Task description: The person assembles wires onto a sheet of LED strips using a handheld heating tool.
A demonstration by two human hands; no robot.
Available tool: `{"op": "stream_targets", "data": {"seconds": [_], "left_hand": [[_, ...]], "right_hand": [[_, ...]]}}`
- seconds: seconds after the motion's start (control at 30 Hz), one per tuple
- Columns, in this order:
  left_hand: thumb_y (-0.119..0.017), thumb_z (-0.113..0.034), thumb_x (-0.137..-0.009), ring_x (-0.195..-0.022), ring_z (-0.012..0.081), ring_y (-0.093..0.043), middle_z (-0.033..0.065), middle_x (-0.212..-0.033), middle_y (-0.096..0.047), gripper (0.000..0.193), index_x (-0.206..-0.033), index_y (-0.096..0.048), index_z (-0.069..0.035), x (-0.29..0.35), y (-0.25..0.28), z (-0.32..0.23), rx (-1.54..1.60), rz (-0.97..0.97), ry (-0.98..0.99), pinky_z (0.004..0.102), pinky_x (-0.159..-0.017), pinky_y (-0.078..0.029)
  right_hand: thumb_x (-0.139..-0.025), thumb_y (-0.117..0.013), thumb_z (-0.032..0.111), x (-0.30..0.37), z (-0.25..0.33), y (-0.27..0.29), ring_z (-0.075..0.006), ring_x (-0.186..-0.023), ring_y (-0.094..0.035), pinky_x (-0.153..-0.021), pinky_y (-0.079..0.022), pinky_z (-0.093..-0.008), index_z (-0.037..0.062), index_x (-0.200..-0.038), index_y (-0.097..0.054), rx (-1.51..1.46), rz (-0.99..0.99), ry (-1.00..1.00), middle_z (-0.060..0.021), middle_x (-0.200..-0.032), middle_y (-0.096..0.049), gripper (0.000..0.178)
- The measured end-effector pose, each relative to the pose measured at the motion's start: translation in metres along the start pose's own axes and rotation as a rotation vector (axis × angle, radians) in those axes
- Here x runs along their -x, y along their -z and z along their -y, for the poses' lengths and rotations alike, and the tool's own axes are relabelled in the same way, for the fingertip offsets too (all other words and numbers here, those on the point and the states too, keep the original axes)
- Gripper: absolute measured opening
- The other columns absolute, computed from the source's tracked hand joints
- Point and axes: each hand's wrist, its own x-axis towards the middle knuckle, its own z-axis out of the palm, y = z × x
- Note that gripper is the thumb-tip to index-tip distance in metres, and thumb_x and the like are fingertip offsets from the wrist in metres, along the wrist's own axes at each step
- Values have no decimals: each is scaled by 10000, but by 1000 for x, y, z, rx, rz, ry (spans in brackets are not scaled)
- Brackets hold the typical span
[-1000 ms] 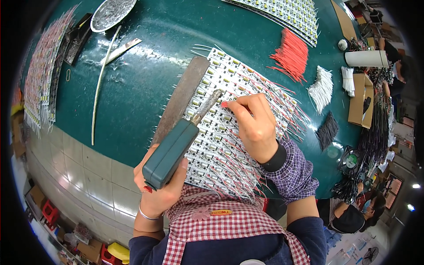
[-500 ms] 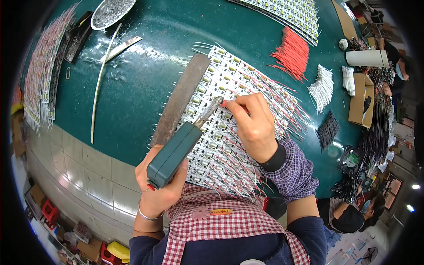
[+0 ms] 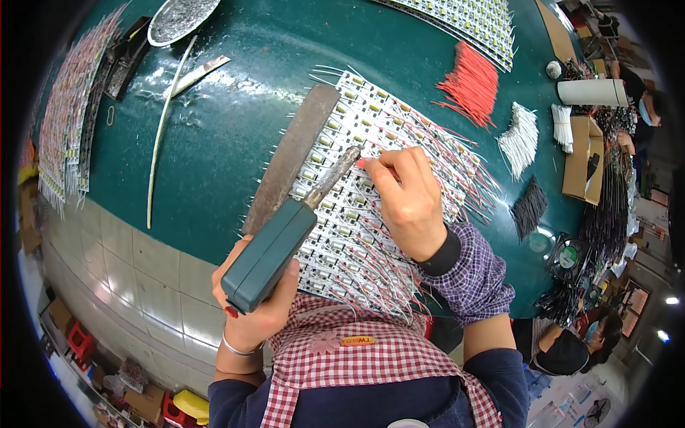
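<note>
above a panel of white circuit boards (image 3: 353,214) on the green table (image 3: 235,143), clasping a green soldering iron (image 3: 271,250) in the curled left hand (image 3: 260,314), pinching a small red piece (image 3: 360,163) in the fingertips of the right hand (image 3: 412,203) near the iron's tip, with a flat bar (image 3: 292,158) along the panel's left edge and red wires (image 3: 469,85) farther right.

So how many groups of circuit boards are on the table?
3: the near group under the right hand, the far group at upper right, and the left group; others may be hidden.
</note>
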Motion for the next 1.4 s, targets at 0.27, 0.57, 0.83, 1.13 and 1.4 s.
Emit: {"op": "stream_targets", "data": {"seconds": [0.27,0.57,0.83,1.13,1.4], "left_hand": [[-736,61,-741,-711,247,-667,162,-871,-692,183,-921,-708,74,0,3,-3,-6,10,-37,318,-666,-537],[-744,64,-744,-720,201,-667,145,-885,-694,189,-929,-708,72,6,6,-1,29,-7,40,292,-646,-524],[-744,69,-743,-736,190,-672,143,-909,-690,209,-945,-693,77,12,9,5,44,26,45,279,-655,-518],[-740,71,-746,-720,179,-666,128,-894,-683,200,-937,-681,72,12,9,7,13,50,-5,276,-637,-512],[-736,72,-753,-673,176,-648,103,-835,-655,151,-880,-660,44,11,5,10,-15,38,-52,279,-601,-493]], "right_hand": [[-742,-667,-38,1,0,0,-270,-838,-549,-681,-477,-361,-39,-981,-644,-2,-3,5,-118,-919,-565,240],[-660,-649,-118,8,12,6,-270,-815,-584,-685,-501,-356,-27,-1032,-691,-79,-20,-24,-121,-916,-612,386],[-689,-651,-110,11,12,4,-262,-812,-590,-683,-500,-354,-9,-1043,-698,-59,16,-33,-105,-913,-628,371],[-690,-649,-115,12,15,5,-258,-800,-585,-673,-496,-357,-6,-1050,-691,-39,40,-48,-103,-901,-629,378],[-679,-646,-125,12,16,4,-272,-801,-584,-668,-494,-368,-12,-1050,-685,-37,32,-64,-116,-887,-611,390]]}}
